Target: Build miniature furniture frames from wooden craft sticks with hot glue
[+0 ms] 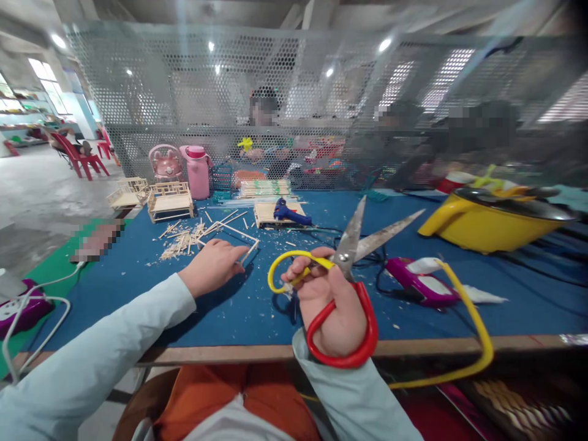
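Scissors [343,260], red and yellow handled, gape right of thin, angled pale sticks [239,231].

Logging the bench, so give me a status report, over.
Right hand holding open scissors. Left hand pinching thin stick. Wood scraps scattered close by, blue glue gun farther off.
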The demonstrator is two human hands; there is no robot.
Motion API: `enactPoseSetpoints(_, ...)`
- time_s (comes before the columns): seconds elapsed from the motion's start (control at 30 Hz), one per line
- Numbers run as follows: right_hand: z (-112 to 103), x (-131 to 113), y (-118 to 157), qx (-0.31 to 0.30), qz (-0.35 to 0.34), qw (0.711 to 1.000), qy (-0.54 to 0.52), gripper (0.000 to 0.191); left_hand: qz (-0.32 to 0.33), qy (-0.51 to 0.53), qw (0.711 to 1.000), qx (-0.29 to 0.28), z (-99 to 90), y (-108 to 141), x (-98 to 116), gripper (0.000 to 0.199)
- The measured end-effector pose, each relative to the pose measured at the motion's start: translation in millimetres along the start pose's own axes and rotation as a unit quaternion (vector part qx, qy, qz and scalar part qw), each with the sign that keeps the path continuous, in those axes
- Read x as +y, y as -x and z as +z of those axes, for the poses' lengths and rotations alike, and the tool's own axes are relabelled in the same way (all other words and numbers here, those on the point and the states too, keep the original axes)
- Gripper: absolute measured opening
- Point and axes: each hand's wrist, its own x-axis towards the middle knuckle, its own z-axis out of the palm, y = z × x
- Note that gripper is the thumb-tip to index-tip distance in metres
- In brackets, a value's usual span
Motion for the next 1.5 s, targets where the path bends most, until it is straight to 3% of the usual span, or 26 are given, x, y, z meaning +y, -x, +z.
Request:
enactPoseSetpoints(0.13,-0.3,5.2,3.5,0.003,0.009,1.0,-0.001,0.023,-0.026,0.125,0.982,0.137,-10.3,17.4,34.5,0.033)
enactPoseSetpoints(0.23,3.7,8.1,10.1,0.004,0.027,0.999,-0.02,0.024,-0.084,0.269,0.941,0.186,-11.4,29.6,66.6,0.059)
enactPoseSetpoints(0.33,8.5,10.3,16.4,-0.004,0.024,0.999,-0.038,0.025,-0.137,0.314,0.913,0.222,-4.8,34.3,85.0,0.03)
enactPoseSetpoints(0.4,10.2,11.6,18.9,-0.01,0.014,0.999,-0.041,0.025,-0.147,0.327,0.905,0.229,-1.2,33.8,88.6,0.017)
enactPoseSetpoints(0.57,9.5,17.7,21.4,-0.016,-0.004,1.0,-0.027,0.025,-0.178,0.371,0.881,0.234,-1.3,33.0,88.1,0.01)
enactPoseSetpoints(0.7,10.6,24.2,26.3,-0.013,-0.013,1.0,-0.004,0.025,-0.239,0.409,0.812,0.342,-1.0,37.1,88.6,0.012)
enactPoseSetpoints(0.77,11.8,28.2,31.1,-0.021,-0.004,1.0,0.005,0.026,-0.23,0.426,0.794,0.367,0.5,38.4,89.7,0.011)
enactPoseSetpoints(0.87,10.7,37.0,40.5,-0.02,0.008,1.0,0.017,0.026,-0.206,0.438,0.8,0.354,3.7,39.6,92.3,0.011)
enactPoseSetpoints(1.0,1.3,51.6,51.4,0.009,0.016,0.998,0.056,0.028,-0.223,0.395,0.817,0.355,7.7,44.7,91.9,0.012)
enactPoseSetpoints(1.1,-5.0,57.2,54.3,0.018,0.009,0.996,0.082,0.03,-0.179,0.364,0.855,0.324,6.7,50.1,88.0,0.022)
enactPoseSetpoints(1.2,-4.0,54.5,56.0,-0.007,0.008,0.996,0.09,0.027,-0.121,0.341,0.883,0.298,-0.4,55.9,83.1,0.019)
enactPoseSetpoints(1.27,-1.1,49.1,57.4,-0.04,0.029,0.995,0.084,0.028,-0.16,0.325,0.875,0.321,-7.6,64.5,76.7,0.018)
enactPoseSetpoints(1.33,-0.2,42.6,57.3,-0.053,0.046,0.994,0.086,0.029,-0.252,0.322,0.847,0.341,-13.9,83.1,65.0,0.019)
enactPoseSetpoints(1.4,-3.2,36.3,54.0,-0.038,0.044,0.993,0.098,0.028,-0.309,0.348,0.84,0.281,-15.3,116.7,47.8,0.021)
enactPoseSetpoints(1.5,-13.4,28.4,44.4,-0.013,0.021,0.993,0.116,0.024,-0.315,0.33,0.885,0.1,-2.6,192.8,17.3,0.015)
